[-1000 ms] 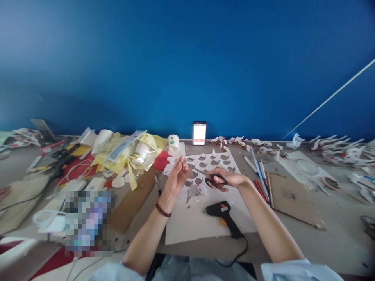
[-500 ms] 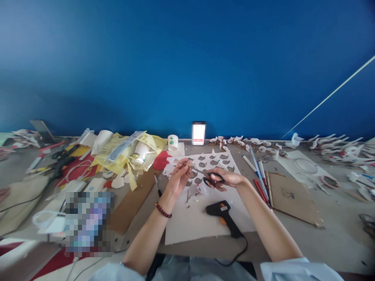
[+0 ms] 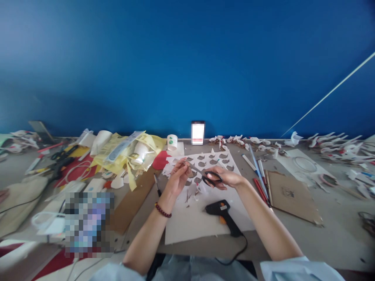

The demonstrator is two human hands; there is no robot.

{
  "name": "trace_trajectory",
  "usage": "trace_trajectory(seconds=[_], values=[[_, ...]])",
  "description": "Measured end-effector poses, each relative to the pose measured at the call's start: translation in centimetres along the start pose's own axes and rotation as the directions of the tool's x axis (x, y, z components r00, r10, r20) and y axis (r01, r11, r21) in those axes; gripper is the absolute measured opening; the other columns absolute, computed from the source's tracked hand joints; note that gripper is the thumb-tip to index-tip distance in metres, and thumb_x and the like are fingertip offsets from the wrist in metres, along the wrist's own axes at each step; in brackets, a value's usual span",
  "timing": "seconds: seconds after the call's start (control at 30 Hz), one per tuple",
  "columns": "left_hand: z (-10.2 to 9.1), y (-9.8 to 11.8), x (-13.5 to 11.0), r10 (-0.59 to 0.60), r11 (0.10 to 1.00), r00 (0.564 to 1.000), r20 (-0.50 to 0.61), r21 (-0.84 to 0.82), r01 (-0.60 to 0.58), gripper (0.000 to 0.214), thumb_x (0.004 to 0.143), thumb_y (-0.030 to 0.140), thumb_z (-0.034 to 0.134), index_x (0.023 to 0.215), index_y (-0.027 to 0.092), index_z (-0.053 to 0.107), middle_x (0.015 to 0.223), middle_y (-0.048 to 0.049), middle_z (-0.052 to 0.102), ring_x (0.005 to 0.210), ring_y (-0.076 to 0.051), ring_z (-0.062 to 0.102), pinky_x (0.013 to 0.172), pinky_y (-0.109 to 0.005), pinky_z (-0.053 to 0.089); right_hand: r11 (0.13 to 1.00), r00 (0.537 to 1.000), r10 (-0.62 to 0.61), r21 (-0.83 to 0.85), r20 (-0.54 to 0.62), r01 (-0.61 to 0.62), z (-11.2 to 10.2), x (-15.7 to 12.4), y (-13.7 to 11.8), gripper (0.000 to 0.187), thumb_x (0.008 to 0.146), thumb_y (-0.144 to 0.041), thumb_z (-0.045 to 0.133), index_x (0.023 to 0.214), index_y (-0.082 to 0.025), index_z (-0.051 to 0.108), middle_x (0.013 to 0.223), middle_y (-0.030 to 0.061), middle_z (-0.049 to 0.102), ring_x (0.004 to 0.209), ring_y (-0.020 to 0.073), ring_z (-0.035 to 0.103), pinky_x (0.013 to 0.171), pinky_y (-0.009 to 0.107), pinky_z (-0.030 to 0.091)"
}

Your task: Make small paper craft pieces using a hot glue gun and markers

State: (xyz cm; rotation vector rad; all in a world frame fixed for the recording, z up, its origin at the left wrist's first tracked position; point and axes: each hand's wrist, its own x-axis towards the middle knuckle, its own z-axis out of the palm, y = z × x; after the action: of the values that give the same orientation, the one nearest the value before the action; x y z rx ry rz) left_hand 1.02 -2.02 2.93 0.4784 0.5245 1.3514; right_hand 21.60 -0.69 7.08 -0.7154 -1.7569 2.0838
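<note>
Black-handled scissors [image 3: 213, 178] are in my right hand [image 3: 224, 177], fingers through the loops, blades pointing left. My left hand [image 3: 178, 177] is closed in a pinch at the blade tips; whatever small piece it holds is too small to make out. Both hands are above a white sheet [image 3: 190, 228] with rows of leaf-shaped holes cut in it. Beneath them on the sheet lie small white scraps and thin brownish bits [image 3: 188, 196]. Nearer to me on the sheet rests a black glue gun [image 3: 222, 212] with an orange trigger, its cord running toward me.
At the left are yellow plastic packaging [image 3: 117, 150], a brown cardboard strip [image 3: 133, 203] and cables. A paper cup [image 3: 172, 142] and a lit phone [image 3: 198, 133] stand by the blue wall. To the right lie pens [image 3: 249, 164], a cardboard piece [image 3: 293, 197] and many white paper birds [image 3: 340, 150].
The scissors' handle loops have come slightly closer together and shifted a little left. My left hand stays nearly in place.
</note>
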Motion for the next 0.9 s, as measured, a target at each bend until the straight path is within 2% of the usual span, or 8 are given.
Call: trace_trajectory(seconds=[0.27, 0.9], values=[[0.28, 0.13, -0.07, 0.004, 1.0, 0.998, -0.069, -0.019, -0.005, 0.026, 0.065, 0.007, 0.073, 0.087, 0.017, 0.064, 0.077, 0.0022, 0.063, 0.068, -0.005, 0.058, 0.067, -0.015, 0.046, 0.999, 0.998, 0.041, 0.014, -0.053, -0.04, 0.25, 0.02, -0.23, 0.037, 0.083, -0.047, 0.054, 0.067, -0.014, 0.05, 0.058, -0.0042, 0.051, 0.032, 0.0007, 0.028, 0.027, 0.015, 0.026], [-0.26, 0.06, 0.22, 0.008, 1.0, 0.998, -0.059, 0.0, -0.008, 0.027, 0.065, 0.007, 0.071, 0.088, 0.018, 0.065, 0.076, 0.0017, 0.064, 0.069, -0.006, 0.058, 0.068, -0.017, 0.046, 0.997, 0.996, 0.048, 0.057, -0.071, -0.044, 0.15, 0.2, 0.22, 0.036, 0.083, -0.045, 0.054, 0.065, -0.014, 0.05, 0.054, -0.005, 0.051, 0.029, 0.0008, 0.027, 0.026, 0.015, 0.025]])
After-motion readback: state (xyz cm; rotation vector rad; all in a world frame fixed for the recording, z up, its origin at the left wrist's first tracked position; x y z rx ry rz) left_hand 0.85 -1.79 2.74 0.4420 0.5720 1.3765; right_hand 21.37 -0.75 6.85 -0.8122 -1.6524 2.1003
